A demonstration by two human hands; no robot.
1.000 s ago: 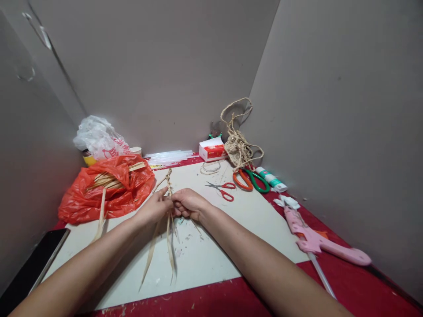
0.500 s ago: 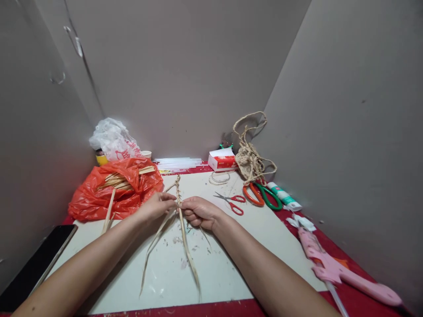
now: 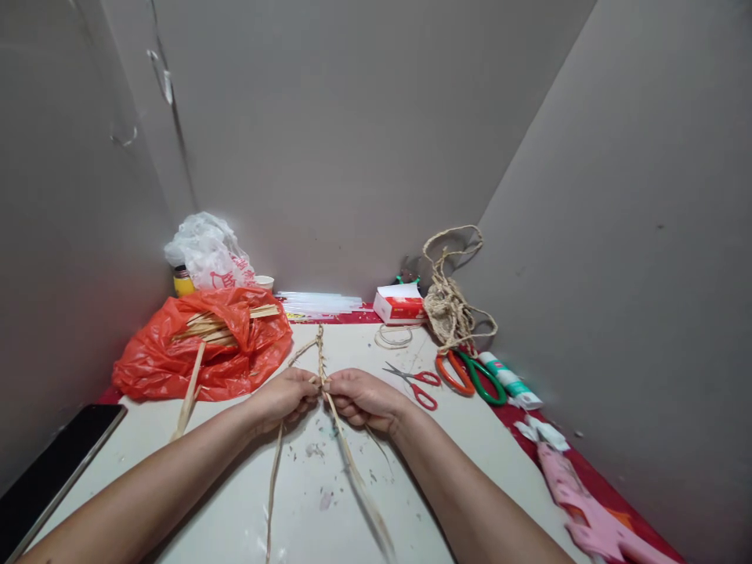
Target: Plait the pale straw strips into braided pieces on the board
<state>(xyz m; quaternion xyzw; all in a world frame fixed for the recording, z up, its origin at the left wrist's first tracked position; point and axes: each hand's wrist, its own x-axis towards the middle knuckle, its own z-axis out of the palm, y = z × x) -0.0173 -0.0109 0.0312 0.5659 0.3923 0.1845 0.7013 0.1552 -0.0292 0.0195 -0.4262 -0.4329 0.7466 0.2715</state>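
Note:
Between my two hands runs a braid of dry, straw-coloured plant strips (image 3: 321,352), its plaited end pointing away from me over the white board (image 3: 235,501). My left hand (image 3: 289,398) is closed in a pinch on the braid's near end from the left. From the right, my right hand (image 3: 363,395) pinches the same spot, fingers curled under. Loose strips (image 3: 352,462) trail from the hands toward me, one long one in the middle, one under the left hand and a thin one by the right. A plaited side piece (image 3: 302,352) branches off leftward.
An orange plastic bag (image 3: 153,352) of strips lies left, a phone (image 3: 64,470) nearer. Right are small red scissors (image 3: 424,395), large orange-and-green-handled shears (image 3: 485,384), a rope bundle (image 3: 450,309), a red-white box (image 3: 399,305) and a pink glue gun (image 3: 576,493). Grey walls surround.
My left hand has closed in on the braid beside the right hand. The long middle strip has swung to the right. The whole view has shifted slightly.

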